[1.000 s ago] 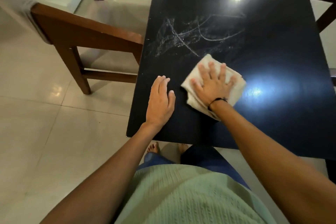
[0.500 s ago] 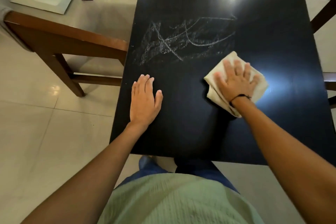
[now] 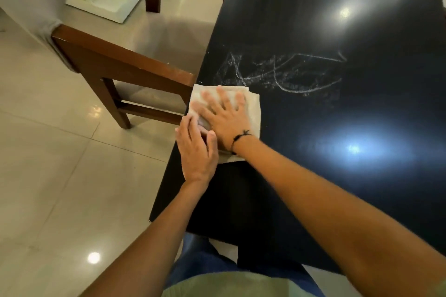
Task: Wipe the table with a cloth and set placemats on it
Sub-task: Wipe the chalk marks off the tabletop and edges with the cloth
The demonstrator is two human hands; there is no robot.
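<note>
Forearms reached out over the near edge of the dark table [image 3: 313, 176]. Left hand [image 3: 196, 149] lay flat, fingers straight, at the table's left edge, touching the right hand [image 3: 225, 119], which pressed spread fingers on the folded pale cloth [image 3: 252, 106] at that same edge. Just beyond the cloth were white smears [image 3: 282, 73]. Farther left stood a wooden chair [image 3: 125, 65] on the tiled floor [image 3: 48, 176].

A cloth [image 3: 251, 106] lies on the table [image 3: 313, 176] at its left edge, under the right hand [image 3: 225, 123]. The left hand [image 3: 196, 149] rests beside it, nearer the front corner. Smears [image 3: 284, 72] lie behind. A chair [image 3: 125, 67] stands left.
</note>
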